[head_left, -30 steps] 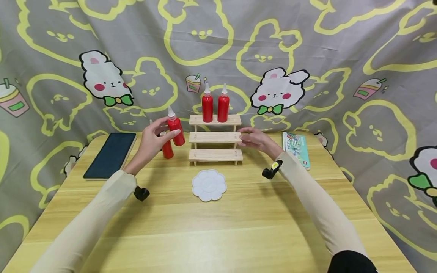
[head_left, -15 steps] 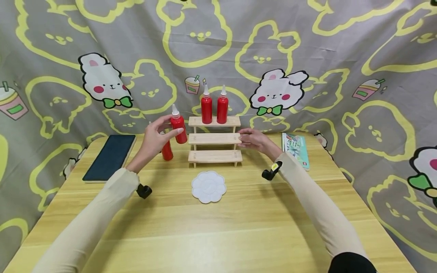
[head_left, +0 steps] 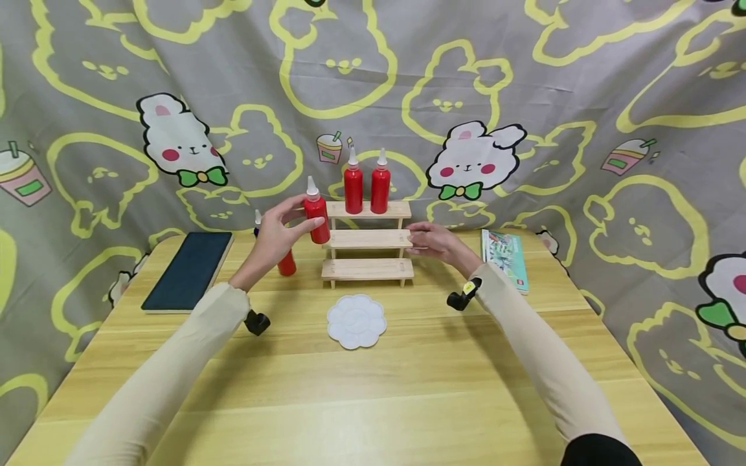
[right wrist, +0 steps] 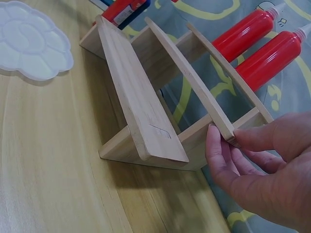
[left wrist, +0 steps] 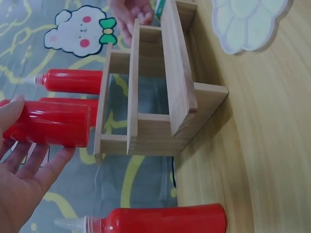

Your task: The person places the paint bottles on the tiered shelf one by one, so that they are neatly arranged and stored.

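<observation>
Against grey printed curtain, over wood-grain table: red bottle near upright, nozzle up, just off left end of wooden stand, with narrow gap visible in left wrist view, held in nearer left hand by thumb and curled fingers. At opposite end of stand, pinch grip of right hand on right end of middle board. For markings: pale label at upper edge of right wrist view and red mark on teal booklet, both too small to read.
</observation>
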`<state>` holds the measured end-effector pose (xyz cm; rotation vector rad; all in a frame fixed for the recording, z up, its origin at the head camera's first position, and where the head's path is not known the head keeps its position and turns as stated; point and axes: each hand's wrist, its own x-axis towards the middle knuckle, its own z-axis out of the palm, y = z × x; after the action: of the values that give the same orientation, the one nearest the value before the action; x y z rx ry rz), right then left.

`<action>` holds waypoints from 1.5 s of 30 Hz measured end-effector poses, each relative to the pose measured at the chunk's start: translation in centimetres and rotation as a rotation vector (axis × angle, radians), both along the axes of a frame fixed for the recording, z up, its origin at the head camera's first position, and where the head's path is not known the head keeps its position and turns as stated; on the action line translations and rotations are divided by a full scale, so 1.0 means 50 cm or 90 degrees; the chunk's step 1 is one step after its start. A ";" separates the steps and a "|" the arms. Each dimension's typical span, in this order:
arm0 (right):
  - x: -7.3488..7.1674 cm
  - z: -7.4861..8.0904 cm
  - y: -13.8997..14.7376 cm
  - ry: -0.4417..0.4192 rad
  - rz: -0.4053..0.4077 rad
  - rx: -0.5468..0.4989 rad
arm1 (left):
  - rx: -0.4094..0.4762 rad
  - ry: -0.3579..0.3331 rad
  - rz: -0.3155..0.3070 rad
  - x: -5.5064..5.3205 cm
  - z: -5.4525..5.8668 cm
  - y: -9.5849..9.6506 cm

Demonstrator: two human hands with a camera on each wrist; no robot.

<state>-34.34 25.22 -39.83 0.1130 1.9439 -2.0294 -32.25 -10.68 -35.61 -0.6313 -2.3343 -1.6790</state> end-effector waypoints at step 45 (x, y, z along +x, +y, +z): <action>-0.002 0.003 0.001 -0.013 0.000 0.021 | 0.036 -0.045 -0.079 -0.058 -0.008 0.202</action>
<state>-34.42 25.27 -39.68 0.1405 1.9648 -1.9886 -35.15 -0.58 -35.99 -0.7305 -2.3298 -1.8421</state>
